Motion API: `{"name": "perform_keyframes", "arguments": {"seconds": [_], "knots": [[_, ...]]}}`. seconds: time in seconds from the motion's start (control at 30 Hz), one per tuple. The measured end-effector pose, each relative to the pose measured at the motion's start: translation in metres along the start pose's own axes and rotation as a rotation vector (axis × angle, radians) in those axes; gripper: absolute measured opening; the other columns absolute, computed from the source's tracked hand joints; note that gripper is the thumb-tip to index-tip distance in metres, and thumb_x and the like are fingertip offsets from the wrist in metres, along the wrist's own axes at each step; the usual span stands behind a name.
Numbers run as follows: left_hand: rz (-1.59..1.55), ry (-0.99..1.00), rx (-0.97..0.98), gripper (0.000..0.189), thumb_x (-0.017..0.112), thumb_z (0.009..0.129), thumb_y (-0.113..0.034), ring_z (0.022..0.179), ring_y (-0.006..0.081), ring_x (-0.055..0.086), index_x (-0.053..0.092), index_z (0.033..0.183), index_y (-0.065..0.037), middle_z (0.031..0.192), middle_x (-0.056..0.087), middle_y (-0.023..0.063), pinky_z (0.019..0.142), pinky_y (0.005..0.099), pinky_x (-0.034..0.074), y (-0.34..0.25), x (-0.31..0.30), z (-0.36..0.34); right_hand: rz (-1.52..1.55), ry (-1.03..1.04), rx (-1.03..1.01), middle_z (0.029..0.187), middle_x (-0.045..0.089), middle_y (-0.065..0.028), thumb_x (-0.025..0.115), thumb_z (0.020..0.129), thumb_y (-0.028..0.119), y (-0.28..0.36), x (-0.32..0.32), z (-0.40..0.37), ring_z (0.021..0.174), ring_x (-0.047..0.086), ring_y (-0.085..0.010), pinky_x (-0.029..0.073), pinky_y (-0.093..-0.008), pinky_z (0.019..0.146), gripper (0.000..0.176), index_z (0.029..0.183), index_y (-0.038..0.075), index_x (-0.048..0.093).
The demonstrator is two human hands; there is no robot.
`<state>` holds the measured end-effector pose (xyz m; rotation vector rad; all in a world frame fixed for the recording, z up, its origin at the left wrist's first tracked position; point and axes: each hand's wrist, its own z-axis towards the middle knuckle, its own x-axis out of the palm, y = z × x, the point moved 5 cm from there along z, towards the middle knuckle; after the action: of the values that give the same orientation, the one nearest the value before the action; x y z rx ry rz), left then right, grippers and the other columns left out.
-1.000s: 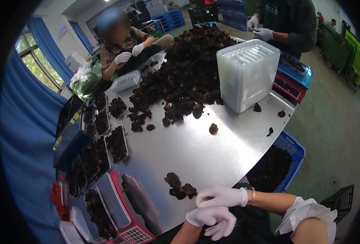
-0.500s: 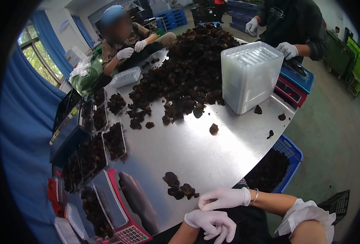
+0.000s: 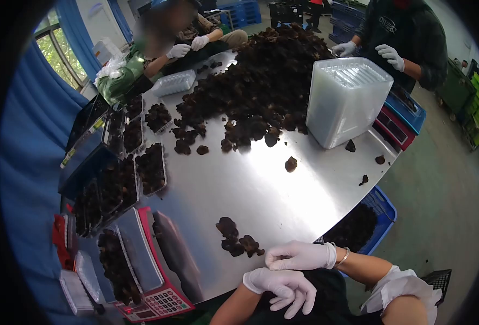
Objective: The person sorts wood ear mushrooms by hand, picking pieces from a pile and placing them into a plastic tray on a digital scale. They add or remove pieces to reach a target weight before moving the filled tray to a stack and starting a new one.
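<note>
My left hand (image 3: pixel 284 288), in a white glove, is held past the near edge of the metal table (image 3: pixel 239 189). Its fingers are loosely bent and apart, with nothing in them. Across its back lies my right hand (image 3: pixel 302 255), also gloved and with a bracelet (image 3: pixel 343 256) at the wrist. The right fingertips are pressed together on the left hand's glove (image 3: pixel 260 277). Just beyond the hands, a few dark, crinkled pieces that look like wood ear mushrooms (image 3: pixel 233 245) lie on the table.
A large mushroom heap (image 3: pixel 266 81) covers the far table beside stacked clear trays (image 3: pixel 348 103). Filled trays (image 3: pixel 151 169) and a red scale (image 3: pixel 163 304) stand left. A blue basket (image 3: pixel 386 214) sits below the right edge. Two co-workers (image 3: pixel 407 38) are across the table.
The view has shifted slightly. The right co-worker's hand has lifted away from the blue scale. My hands stay together, and my left fingers look a little more spread.
</note>
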<state>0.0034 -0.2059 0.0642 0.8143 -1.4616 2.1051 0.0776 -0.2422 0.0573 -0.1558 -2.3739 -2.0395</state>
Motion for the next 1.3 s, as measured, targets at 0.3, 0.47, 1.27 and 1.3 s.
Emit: {"name": "perform_keyframes", "arguments": {"seconds": [0.3, 0.47, 1.27, 1.3], "knots": [[0.207, -0.141, -0.229, 0.049, 0.068, 0.079, -0.029, 0.050, 0.0127, 0.063, 0.063, 0.111, 0.008, 0.083, 0.073, 0.0136, 0.047, 0.0202, 0.049, -0.025, 0.005, -0.039, 0.044, 0.222, 0.044, 0.086, 0.054, 0.0001, 0.051, 0.103, 0.025, 0.008, -0.018, 0.006, 0.082, 0.049, -0.0088, 0.045, -0.0278, 0.074, 0.023, 0.093, 0.005, 0.056], [0.427, -1.015, 0.507, 0.064, 0.057, 0.094, -0.053, 0.051, 0.0141, 0.062, 0.062, 0.099, 0.011, 0.072, 0.068, 0.0142, 0.044, 0.0237, 0.046, -0.056, -0.021, -0.135, -0.460, -0.624, -0.032, 0.092, 0.069, -0.0106, 0.058, 0.098, 0.035, 0.016, -0.141, 0.043, 0.085, 0.062, -0.0167, 0.051, -0.0349, 0.082, 0.033, 0.108, 0.004, 0.067], [0.906, -2.215, 0.476, 0.016, 0.061, 0.096, -0.008, 0.089, 0.0155, 0.067, 0.069, 0.104, 0.003, 0.096, 0.071, 0.0089, 0.080, 0.0286, 0.052, -0.066, -0.059, -0.208, -1.232, -0.475, -0.118, 0.144, 0.046, -0.0202, 0.061, 0.090, 0.039, -0.018, -0.096, 0.087, 0.137, 0.038, -0.0401, 0.013, -0.0639, 0.117, 0.050, 0.133, 0.014, 0.057], [0.905, -2.212, 0.469, 0.016, 0.061, 0.096, -0.008, 0.089, 0.0155, 0.067, 0.069, 0.104, 0.003, 0.096, 0.071, 0.0089, 0.080, 0.0286, 0.052, -0.065, -0.060, -0.208, -1.220, -0.450, -0.217, 0.139, 0.051, -0.0184, 0.060, 0.090, 0.035, -0.010, -0.080, 0.085, 0.136, 0.041, -0.0385, 0.014, -0.0631, 0.117, 0.044, 0.129, 0.014, 0.060]]}}
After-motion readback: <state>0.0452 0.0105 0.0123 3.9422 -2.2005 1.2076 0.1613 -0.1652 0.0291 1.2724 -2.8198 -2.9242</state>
